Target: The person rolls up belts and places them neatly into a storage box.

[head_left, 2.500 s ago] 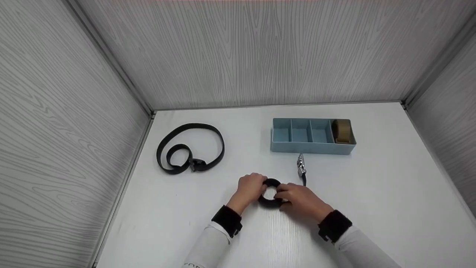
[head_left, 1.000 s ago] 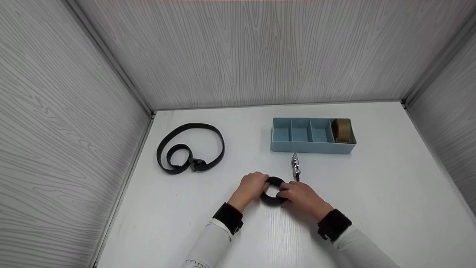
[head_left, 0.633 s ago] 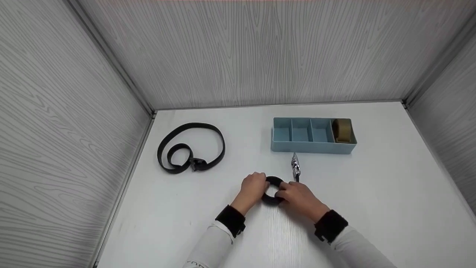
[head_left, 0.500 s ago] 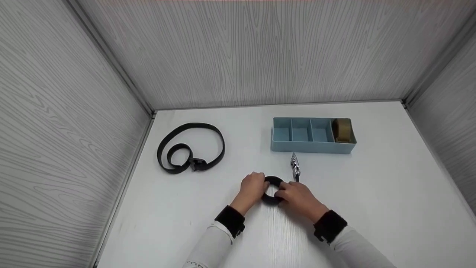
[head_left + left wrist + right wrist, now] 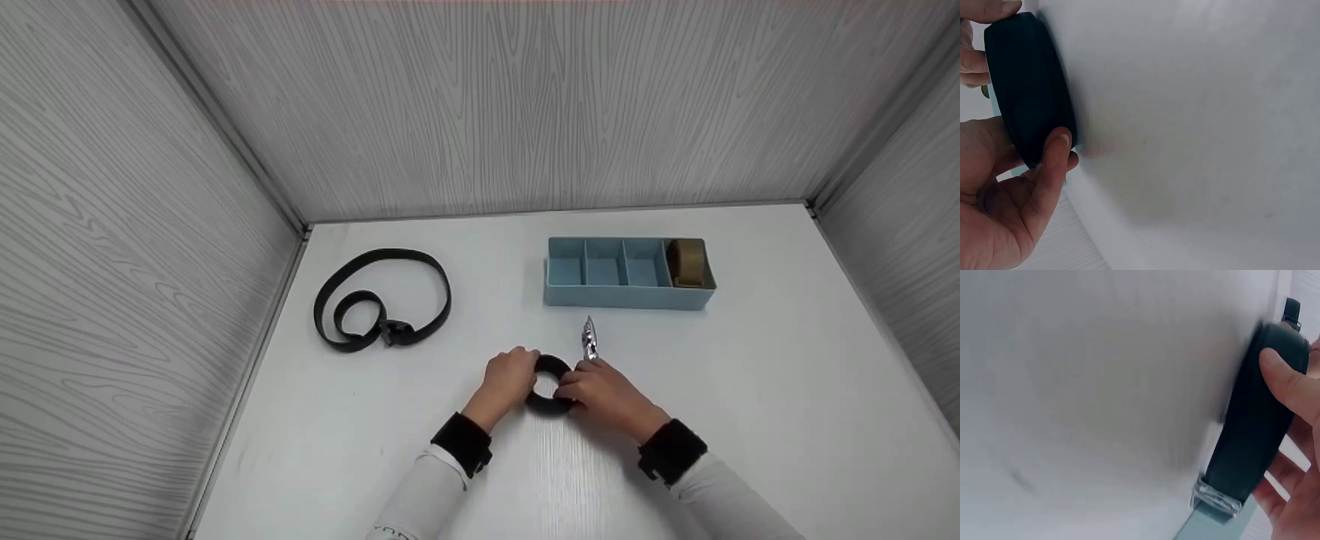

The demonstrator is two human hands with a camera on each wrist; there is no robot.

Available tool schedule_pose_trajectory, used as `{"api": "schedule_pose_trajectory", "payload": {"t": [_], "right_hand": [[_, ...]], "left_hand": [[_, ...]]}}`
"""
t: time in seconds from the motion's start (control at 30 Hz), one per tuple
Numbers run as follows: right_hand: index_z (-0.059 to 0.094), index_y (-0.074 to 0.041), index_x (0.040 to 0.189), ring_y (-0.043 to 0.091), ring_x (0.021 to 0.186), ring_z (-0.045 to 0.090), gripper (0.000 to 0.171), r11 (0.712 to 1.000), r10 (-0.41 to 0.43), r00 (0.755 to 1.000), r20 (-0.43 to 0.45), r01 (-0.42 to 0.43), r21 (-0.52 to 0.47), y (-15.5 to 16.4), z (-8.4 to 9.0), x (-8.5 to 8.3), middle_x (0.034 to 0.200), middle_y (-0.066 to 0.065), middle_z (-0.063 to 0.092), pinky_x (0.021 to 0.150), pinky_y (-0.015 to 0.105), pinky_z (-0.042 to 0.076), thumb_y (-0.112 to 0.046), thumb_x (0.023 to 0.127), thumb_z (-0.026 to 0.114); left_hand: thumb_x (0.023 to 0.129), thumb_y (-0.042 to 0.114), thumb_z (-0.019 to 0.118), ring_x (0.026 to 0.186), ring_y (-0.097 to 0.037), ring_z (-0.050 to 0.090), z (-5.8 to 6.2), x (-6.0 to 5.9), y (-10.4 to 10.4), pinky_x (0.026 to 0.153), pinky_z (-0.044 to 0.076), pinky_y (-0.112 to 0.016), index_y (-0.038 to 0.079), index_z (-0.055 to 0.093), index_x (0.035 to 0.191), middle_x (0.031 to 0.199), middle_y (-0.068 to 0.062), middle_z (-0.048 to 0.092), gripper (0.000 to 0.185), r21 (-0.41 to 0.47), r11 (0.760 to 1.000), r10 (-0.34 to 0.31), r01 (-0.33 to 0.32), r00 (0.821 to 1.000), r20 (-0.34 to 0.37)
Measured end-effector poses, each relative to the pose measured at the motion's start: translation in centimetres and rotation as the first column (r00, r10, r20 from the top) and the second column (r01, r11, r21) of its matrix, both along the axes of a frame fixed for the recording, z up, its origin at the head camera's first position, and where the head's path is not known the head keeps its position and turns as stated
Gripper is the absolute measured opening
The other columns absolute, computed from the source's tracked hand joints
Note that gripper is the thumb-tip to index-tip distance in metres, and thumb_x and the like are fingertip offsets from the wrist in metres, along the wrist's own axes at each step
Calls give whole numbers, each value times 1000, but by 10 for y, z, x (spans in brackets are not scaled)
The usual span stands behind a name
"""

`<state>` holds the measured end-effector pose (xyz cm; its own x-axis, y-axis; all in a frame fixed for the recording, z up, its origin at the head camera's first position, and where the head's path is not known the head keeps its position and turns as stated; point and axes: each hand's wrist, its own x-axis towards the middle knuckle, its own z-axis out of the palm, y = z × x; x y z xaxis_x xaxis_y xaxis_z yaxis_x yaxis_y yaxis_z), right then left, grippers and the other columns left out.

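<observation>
A black belt [image 5: 548, 406] is rolled into a ring between the two hands, low over the white table. In the left wrist view the left hand [image 5: 1022, 197] pinches the coil's near end between thumb and fingers. Across the ring, the right hand [image 5: 606, 396] grips the other side, its thumb lying on the band in the right wrist view and its fingertips inside the ring. From the coil, the silver buckle [image 5: 1216, 497] sticks out just past the right fingers and points toward the blue box.
A blue divided box [image 5: 626, 297] stands behind the hands, a rolled brown belt [image 5: 689, 262] in its rightmost compartment. Off to the left lies another black belt [image 5: 442, 300], loosely looped on the white table [image 5: 360, 420]. Grey wood-grain panels [image 5: 480, 105] rise at the back and sides.
The silver buckle has drawn leftward and in toward the right hand, and the black strap behind it no longer shows in the head view. Both hands keep their hold on the coil.
</observation>
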<state>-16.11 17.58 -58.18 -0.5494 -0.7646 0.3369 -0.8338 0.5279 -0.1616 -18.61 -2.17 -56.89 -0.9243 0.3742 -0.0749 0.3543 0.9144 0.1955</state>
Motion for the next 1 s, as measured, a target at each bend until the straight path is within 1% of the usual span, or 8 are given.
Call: {"api": "schedule_pose_trajectory", "payload": {"t": [0.2,0.33,0.43,0.53,0.63,0.7,0.83,1.0], "right_hand": [[76,-19,92,22,86,56,28,1000,11,1000,-20,-11,16,-3,2,0,90,-6,69,82,39,43,-5,69,84],[75,-18,85,24,80,52,22,1000,-9,998,-67,10,19,-8,1,-1,82,-4,66,78,40,41,-6,69,83],[73,-18,80,25,76,49,18,1000,-21,993,-114,22,10,-11,-1,-1,75,-3,62,74,40,39,-8,69,82],[72,-18,77,25,74,48,16,999,-39,988,-153,41,7,-12,-2,-1,73,-2,61,72,39,40,-8,69,81],[72,-19,77,25,72,48,16,998,-57,985,-161,60,14,-14,-2,0,73,-2,61,71,40,40,-9,68,82],[72,-19,77,25,72,48,16,997,-67,986,-153,71,20,-15,-2,0,73,-2,61,72,40,40,-11,67,82],[74,-21,82,24,75,49,18,997,-65,990,-126,70,38,-14,0,-2,78,-4,63,76,41,40,-12,68,82],[76,-24,88,24,86,55,24,999,-33,996,-83,36,32,-9,2,-6,95,-2,64,82,42,42,-6,72,79]], "left_hand": [[94,13,60,76,-28,66,3,-3,-1,59,51,-39,15,71,107,87,-7,64,18,-28,998,-50,49,998,-29],[94,14,59,75,-27,66,2,-5,-1,59,51,-40,17,71,109,87,-7,63,20,-24,999,-50,49,998,-35],[91,14,63,76,-27,65,-1,-5,-2,61,51,-39,13,71,108,87,-8,64,18,4,1000,-18,18,999,-27],[89,14,67,77,-28,66,-3,-3,-3,64,51,-40,6,68,102,86,-10,64,15,55,997,46,-46,999,5],[88,16,70,78,-30,66,-4,-1,-4,65,52,-41,1,63,95,85,-13,65,18,105,989,98,-103,994,46],[87,15,70,79,-32,66,-4,0,-4,66,51,-41,1,61,93,85,-14,64,18,122,986,107,-114,992,63],[85,11,69,78,-32,66,-3,-1,-4,65,51,-41,0,62,93,84,-15,64,15,93,992,77,-81,996,48],[88,10,68,79,-29,66,-1,-2,-5,66,51,-38,3,65,99,87,-12,65,13,31,999,15,-15,999,30]]}}
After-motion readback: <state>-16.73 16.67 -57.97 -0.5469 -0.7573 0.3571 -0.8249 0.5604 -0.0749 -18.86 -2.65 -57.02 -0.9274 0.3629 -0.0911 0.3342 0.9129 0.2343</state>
